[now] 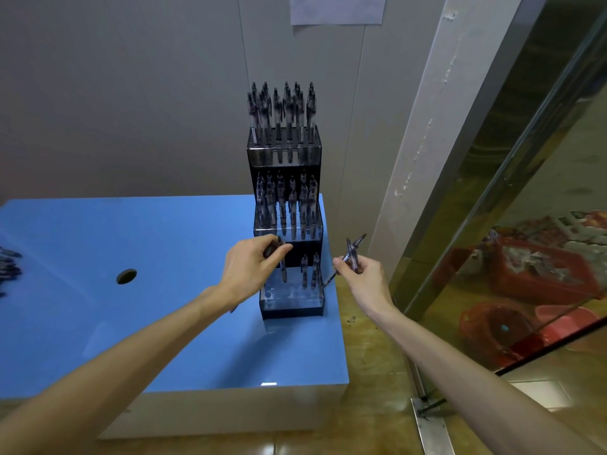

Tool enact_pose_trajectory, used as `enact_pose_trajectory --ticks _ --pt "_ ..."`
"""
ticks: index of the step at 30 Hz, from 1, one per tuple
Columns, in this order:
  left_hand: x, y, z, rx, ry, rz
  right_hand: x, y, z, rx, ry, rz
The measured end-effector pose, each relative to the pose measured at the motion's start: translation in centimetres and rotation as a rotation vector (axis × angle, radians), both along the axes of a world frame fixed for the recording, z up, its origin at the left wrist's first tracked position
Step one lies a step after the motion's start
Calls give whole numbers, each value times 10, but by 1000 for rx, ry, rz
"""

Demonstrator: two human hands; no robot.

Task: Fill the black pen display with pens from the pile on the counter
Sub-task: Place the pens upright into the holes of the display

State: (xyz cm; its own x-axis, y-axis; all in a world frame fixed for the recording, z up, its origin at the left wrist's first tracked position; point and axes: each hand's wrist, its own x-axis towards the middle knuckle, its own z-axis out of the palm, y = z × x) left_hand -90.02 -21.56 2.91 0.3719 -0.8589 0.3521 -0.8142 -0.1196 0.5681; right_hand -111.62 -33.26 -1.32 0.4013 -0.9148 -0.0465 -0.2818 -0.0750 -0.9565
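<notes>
A black three-tier pen display (289,308) stands at the right end of the blue counter (138,316). Its top and middle tiers hold several pens; the lowest tier holds two pens (310,271) at the right. My left hand (254,269) pinches a pen (282,270) upright over the lowest tier, its tip down in the holes. My right hand (359,279) is just right of the display and grips a few pens (351,254) that cross each other. The pen pile (8,266) lies at the counter's far left edge, blurred.
A round hole (126,276) is cut in the counter top. A grey wall stands behind the display, a white pillar and a glass door with a metal frame (466,224) to the right. The counter's right edge drops to a brown floor.
</notes>
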Motion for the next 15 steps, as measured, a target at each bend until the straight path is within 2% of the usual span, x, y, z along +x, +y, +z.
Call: enact_pose_trajectory --ticks 11,15 --pt "-7 -15 -5 75 -41 70 17 -6 12 -455 319 111" --pt "-7 -16 -13 119 -59 71 22 -6 9 -544 420 146"
